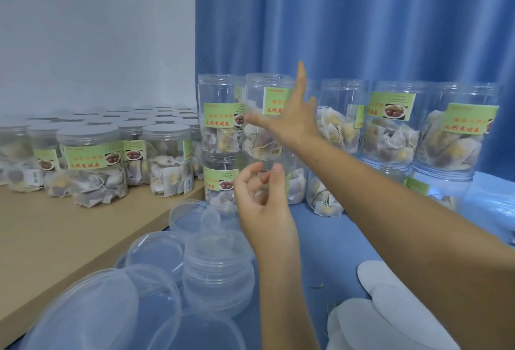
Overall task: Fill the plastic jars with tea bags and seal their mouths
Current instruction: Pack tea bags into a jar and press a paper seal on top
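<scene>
The right hand [289, 118] reaches forward with its arm stretched across the blue-covered table [334, 238], fingers spread and straight, the index finger pointing up in front of an upper-tier jar [267, 115]; whether the palm touches that jar cannot be told. The left hand [262, 196] is raised just below it, fingers loosely curled with thumb and forefinger nearly meeting, gripping nothing that can be seen.

The open plastic jars [390, 127] stand toward the far edge of the blue table in two stacked tiers against a blue pleated curtain [362, 15]. They are clear, cylindrical, with threaded mouths, and are partly filled with white gauzy tea bags [337, 129] on strings. Each carries a green paper label with red Chinese characters and a small photo of a plate of reddish-brown fruit; the characters are too blurred to read.

On a tan wooden tabletop [55, 238] to the left, capped jars [92, 160] with flat silvery lids stand in rows back to a white wall [97, 29], packed with the same tea bags and bearing the same green labels.

At the near-left corner of the blue table lies a heap of clear plastic lids [217, 266], round and shallow, some stacked. Near the right front edge lie white round seal discs [370, 319], flat and overlapping.
</scene>
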Available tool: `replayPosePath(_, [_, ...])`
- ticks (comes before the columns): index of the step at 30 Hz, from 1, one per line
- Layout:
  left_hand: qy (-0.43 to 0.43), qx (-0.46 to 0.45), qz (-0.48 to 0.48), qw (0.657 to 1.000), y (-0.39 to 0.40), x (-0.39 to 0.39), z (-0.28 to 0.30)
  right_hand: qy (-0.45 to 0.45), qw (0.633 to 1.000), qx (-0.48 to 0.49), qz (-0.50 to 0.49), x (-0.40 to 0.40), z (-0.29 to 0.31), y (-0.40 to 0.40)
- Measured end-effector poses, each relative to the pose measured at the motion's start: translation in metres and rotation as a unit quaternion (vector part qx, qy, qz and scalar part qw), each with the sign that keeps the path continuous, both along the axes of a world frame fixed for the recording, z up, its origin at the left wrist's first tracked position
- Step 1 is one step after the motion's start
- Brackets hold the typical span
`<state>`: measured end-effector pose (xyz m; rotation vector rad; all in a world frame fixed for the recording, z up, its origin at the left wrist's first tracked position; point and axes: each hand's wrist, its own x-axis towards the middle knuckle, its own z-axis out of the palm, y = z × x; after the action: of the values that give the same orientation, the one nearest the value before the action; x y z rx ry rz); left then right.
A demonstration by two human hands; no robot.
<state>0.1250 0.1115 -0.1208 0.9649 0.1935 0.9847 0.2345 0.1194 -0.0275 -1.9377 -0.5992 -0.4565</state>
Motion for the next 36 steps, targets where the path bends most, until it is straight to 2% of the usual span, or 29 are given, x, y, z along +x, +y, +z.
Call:
replayPosePath(3, [0.015,-0.013,-0.009,1.000,0.001,0.005,-0.006,-0.002,0.999,-0.031,-0.026,0.011,0.006,0.007])
replayPosePath(8, [0.041,-0.021,-0.011,0.999,-0.001,0.010,-0.011,-0.089,0.996,0.022,-0.012,0.013,0.001,0.000])
replayPosePath(12, [0.055,-0.018,-0.022,0.998,-0.002,0.015,-0.018,-0.112,0.987,0.115,-0.019,0.001,-0.002,-0.027])
replayPosePath(15, [0.080,0.004,-0.028,0.996,-0.007,0.020,-0.025,-0.117,0.987,0.113,-0.017,-0.016,-0.011,-0.059])
replayPosePath(18, [0.110,0.050,-0.046,0.992,-0.018,0.022,-0.030,-0.122,0.990,0.077,-0.004,-0.033,-0.032,-0.094])
replayPosePath(20, [0.159,0.118,-0.035,0.980,-0.028,0.025,-0.032,-0.100,0.992,0.077,0.012,-0.042,-0.049,-0.117])
replayPosePath(23, [0.250,0.266,0.007,0.931,-0.045,0.029,-0.034,-0.075,0.994,0.081,0.022,-0.054,-0.071,-0.148])
replayPosePath(25, [0.248,0.320,-0.020,0.914,-0.055,0.032,-0.038,-0.074,0.994,0.075,0.026,-0.059,-0.083,-0.167])
replayPosePath(28, [0.231,0.317,-0.073,0.917,-0.070,0.035,-0.048,-0.069,0.994,0.072,0.044,-0.058,-0.099,-0.188])
replayPosePath(31, [0.246,0.295,-0.086,0.919,-0.079,0.036,-0.059,-0.023,0.990,0.103,0.093,-0.051,-0.118,-0.201])
replayPosePath(33, [0.261,0.322,-0.071,0.907,-0.079,0.037,-0.066,0.005,0.988,0.118,0.102,-0.046,-0.132,-0.206])
replayPosePath(36, [0.303,0.386,-0.035,0.871,-0.075,0.038,-0.071,0.062,0.986,0.119,0.098,-0.039,-0.143,-0.212])
